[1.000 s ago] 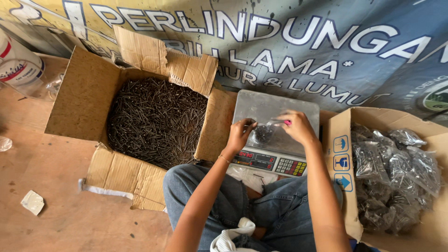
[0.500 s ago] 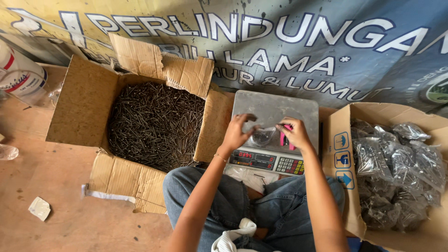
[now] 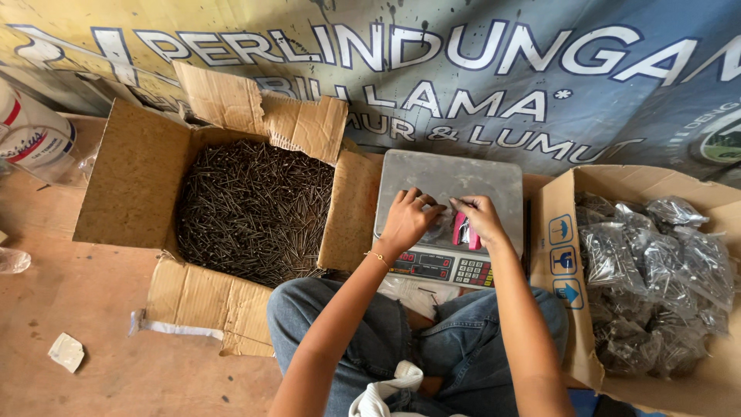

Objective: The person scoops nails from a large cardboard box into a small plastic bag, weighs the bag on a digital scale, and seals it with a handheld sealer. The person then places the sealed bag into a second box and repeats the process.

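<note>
- Hands meet over the front of the scale (image 3: pixel 455 174): the left hand (image 3: pixel 407 220) has its fingers curled and pinched on a small clear bag (image 3: pixel 441 225), and the right hand (image 3: pixel 478 220) is closed round a pink tool (image 3: pixel 461 230), pressed against that same bag.
- A second ago both hands lay further back on the pan with the bag spread under them and no pink tool showing. Now they have drawn together toward the keypad edge, so the work looks to have gone from settling the bag to dealing with its mouth.
- The small bag sits on the pan, between the two hands; what is in it I cannot make out.
- Left of the scale, touching its side, an open cardboard box (image 3: pixel 135 181) holds a deep heap of loose dark nails (image 3: pixel 255 208).
- Right of the scale, a second carton (image 3: pixel 559 247) is piled with filled clear bags (image 3: pixel 656 270).
- Behind the scale hangs a printed banner (image 3: pixel 463 77).
</note>
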